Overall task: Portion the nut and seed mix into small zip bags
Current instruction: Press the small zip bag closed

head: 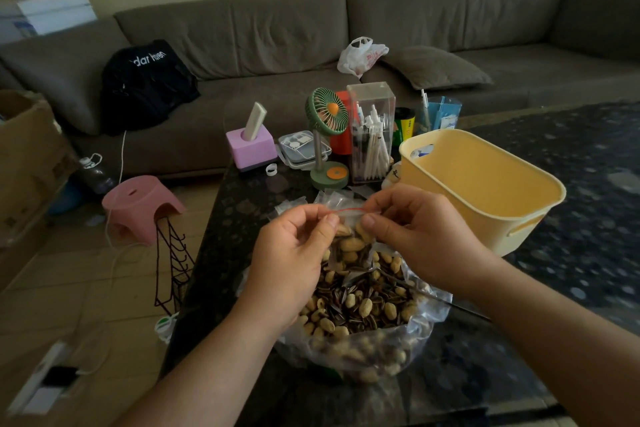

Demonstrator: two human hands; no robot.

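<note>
Head view, left hand (pixel 291 253) and right hand (pixel 415 232) pinching small zip bag (pixel 349 243), lower half hidden

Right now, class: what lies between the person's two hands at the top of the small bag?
In the head view, the small zip bag's red seal strip spans from left hand to right hand.

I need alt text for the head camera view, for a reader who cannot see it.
Two hands, left hand and right hand, pinch the red-striped top of a small zip bag of nuts, above a large clear bag of nut and seed mix on a dark table. A yellow basket stands to the right.
</note>
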